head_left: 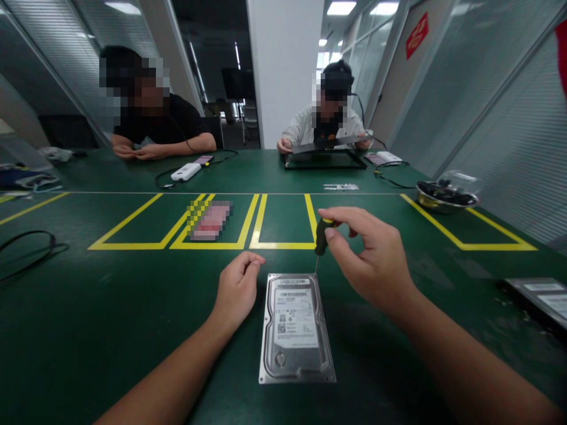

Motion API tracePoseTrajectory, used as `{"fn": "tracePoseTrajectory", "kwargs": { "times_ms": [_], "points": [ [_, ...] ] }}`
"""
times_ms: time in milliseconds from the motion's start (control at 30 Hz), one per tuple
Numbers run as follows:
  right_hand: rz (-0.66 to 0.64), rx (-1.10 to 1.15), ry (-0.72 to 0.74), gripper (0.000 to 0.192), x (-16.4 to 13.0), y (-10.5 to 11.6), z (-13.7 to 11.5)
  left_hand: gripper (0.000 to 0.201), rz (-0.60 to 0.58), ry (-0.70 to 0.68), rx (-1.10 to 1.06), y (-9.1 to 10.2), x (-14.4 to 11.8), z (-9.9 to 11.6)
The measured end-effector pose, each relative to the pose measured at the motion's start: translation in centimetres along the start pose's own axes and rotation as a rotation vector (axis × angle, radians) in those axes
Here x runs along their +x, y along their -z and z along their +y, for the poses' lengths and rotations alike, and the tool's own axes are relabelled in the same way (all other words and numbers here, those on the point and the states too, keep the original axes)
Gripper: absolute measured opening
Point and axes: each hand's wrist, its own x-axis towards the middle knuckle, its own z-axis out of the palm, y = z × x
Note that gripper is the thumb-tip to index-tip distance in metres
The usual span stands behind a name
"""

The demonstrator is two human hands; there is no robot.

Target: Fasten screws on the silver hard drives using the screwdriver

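A silver hard drive (296,319) with a white label lies flat on the green table in front of me. My right hand (370,248) pinches a screwdriver (323,239) by its dark handle with a yellow band. The screwdriver stands nearly upright, its thin tip at the drive's far right corner. Just off the far left corner is my left hand (239,280), with its fingers curled and thumb against the index finger. Whatever it may hold is hidden.
Yellow tape outlines mark the green table (133,330). A second hard drive (538,298) lies at right, below a metal bowl (446,196) of dark items. Beyond sit two people; one holds a dark panel (330,143) over a black frame. A cable (33,251) lies left.
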Motion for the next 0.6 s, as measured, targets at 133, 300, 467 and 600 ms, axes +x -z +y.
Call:
{"fn": "tracePoseTrajectory", "kwargs": {
  "times_ms": [133, 300, 467, 600],
  "points": [
    [0.007, -0.044, -0.022, 0.015, 0.01, 0.04, -0.17, 0.024, 0.003, 0.001, -0.010, -0.03, 0.02, -0.07],
    [0.031, -0.043, -0.034, 0.015, -0.05, 0.05, -0.22, 0.023, -0.002, 0.007, -0.019, -0.11, 0.04, -0.07],
    [0.036, -0.066, -0.064, 0.016, -0.02, 0.03, -0.05, 0.023, -0.003, 0.007, -0.014, -0.13, 0.07, -0.07],
    [0.034, -0.067, -0.065, 0.016, -0.05, -0.03, -0.01, 0.023, -0.001, 0.006, -0.021, -0.08, 0.06, -0.08]
  ]
}}
